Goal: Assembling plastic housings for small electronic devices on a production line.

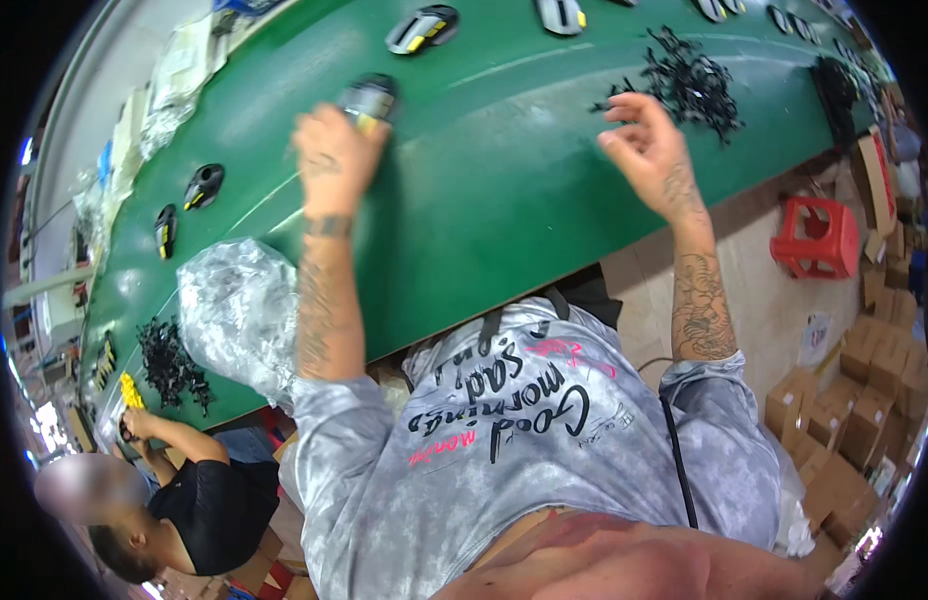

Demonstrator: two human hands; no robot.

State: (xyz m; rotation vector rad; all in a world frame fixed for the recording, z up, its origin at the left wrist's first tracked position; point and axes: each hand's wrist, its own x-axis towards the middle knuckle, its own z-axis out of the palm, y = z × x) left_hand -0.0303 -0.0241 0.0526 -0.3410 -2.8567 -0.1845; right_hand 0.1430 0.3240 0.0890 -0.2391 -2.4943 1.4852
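Observation:
My left hand (336,150) is closed around the near end of a grey and black oval shell (372,95) with a yellow part, above the green table (484,190). Motion blurs the shell, and my fingers hide some of it. Over the table's right half, my right hand (646,150) is raised with its fingers bent and the thumb apart; nothing shows between them. Just beyond it lies a heap of small black parts (689,85).
More shells (422,30) lie along the table's far side, others (204,186) at left. A clear plastic bag (239,310) sits by my left forearm. At lower left, a co-worker (209,490) sits near another black heap (172,365). A red stool (816,238) and cartons (834,400) stand right.

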